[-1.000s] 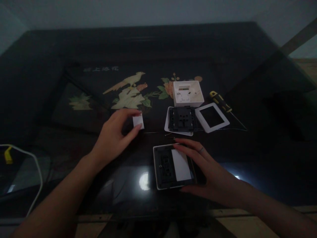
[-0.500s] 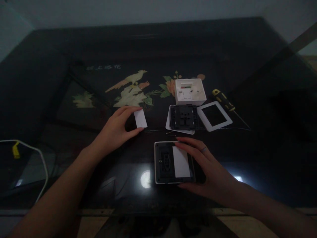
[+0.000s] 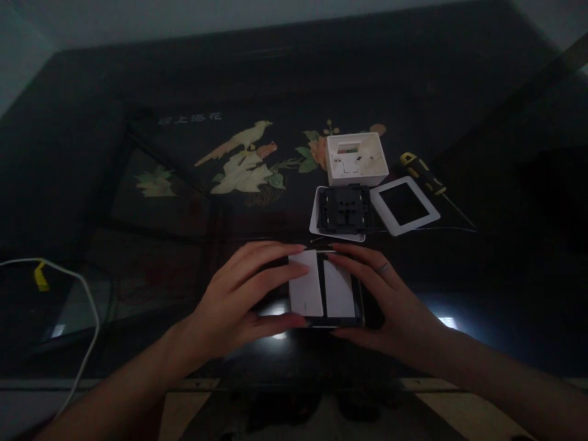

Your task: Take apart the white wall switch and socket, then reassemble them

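In front of me on the dark table lies a wall switch (image 3: 320,321) with a black inner body and pale edge. Its right half carries a white rocker plate (image 3: 339,291). A second white rocker plate (image 3: 305,288) sits over the left half, slightly tilted against the first, with a dark gap between them. My left hand (image 3: 248,291) grips this left plate by its far and near ends, fingertips at the switch's edges. My right hand (image 3: 379,294) clasps the switch's right side, fingers on the far edge and thumb at the near edge.
Beyond the switch lie a black mounting plate on a white cover (image 3: 344,211), a white frame (image 3: 399,231), a white back box (image 3: 357,179) and a yellow-black screwdriver (image 3: 423,173). A white cable (image 3: 94,306) with a yellow tag (image 3: 41,277) runs along the left.
My left hand has moved right and towards me, bringing the white rocker plate onto the left half of the switch. My right hand keeps its hold. The view has shifted slightly.
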### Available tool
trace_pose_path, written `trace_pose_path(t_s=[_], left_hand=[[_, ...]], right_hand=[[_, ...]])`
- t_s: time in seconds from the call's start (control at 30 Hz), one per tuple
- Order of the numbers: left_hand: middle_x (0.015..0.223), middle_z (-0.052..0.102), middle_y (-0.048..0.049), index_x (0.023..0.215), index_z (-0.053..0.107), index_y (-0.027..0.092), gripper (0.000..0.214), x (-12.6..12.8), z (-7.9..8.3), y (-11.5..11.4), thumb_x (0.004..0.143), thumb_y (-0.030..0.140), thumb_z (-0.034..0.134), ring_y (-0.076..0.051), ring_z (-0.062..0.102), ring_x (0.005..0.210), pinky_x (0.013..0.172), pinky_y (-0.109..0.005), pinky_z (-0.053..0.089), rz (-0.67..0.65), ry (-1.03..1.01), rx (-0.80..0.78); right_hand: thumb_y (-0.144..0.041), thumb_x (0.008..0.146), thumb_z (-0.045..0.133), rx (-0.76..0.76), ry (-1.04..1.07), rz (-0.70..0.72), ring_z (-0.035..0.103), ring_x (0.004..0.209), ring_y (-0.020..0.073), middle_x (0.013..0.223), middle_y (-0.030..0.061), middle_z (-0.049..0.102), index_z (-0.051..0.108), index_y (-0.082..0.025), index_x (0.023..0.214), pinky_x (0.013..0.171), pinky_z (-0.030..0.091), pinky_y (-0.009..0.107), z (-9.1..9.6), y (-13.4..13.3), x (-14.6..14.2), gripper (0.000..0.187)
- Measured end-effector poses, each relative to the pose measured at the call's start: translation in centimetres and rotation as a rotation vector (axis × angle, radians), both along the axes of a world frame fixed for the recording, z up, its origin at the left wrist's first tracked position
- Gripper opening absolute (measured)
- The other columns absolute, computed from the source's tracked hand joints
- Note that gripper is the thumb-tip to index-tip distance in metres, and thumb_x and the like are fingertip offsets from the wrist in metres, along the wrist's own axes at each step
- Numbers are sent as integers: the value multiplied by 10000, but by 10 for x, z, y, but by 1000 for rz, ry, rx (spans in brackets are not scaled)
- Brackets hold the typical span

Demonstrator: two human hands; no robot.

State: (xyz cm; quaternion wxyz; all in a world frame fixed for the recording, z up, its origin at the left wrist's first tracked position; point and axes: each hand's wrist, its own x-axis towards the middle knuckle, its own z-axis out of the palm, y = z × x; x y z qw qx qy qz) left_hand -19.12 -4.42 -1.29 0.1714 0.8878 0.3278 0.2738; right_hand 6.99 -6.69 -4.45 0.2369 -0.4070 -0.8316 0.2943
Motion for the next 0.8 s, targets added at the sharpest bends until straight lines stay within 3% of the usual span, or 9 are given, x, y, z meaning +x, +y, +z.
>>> trace_pose_path(t_s=[0.2,0.5,0.8], left_hand=[[1277,647,-144,1213,598,195,403,0,-14,-2,886,410,695,-267,597,1180,982,-425,520,-47,-18,-2],[1265,609,-107,1130,590,209,306,10,-10,-6,860,247,728,-234,566,1169,996,-381,499,0,-51,-175],[1259,569,-82,1105,571,247,318,15,-9,-11,825,205,716,-266,509,1203,1024,-436,462,82,-42,-276]], right_hand=[[-353,787,757,12,-21,15,435,1353,322,1463,162,418,304,-239,1485,1067,471,519,4,2,0,840],[-375,777,780,53,-36,35,426,1342,306,1442,193,416,335,-166,1454,1085,463,488,3,3,1,837],[-422,808,755,36,-47,43,420,1370,334,1489,164,400,292,-263,1509,1059,479,533,5,2,1,854]])
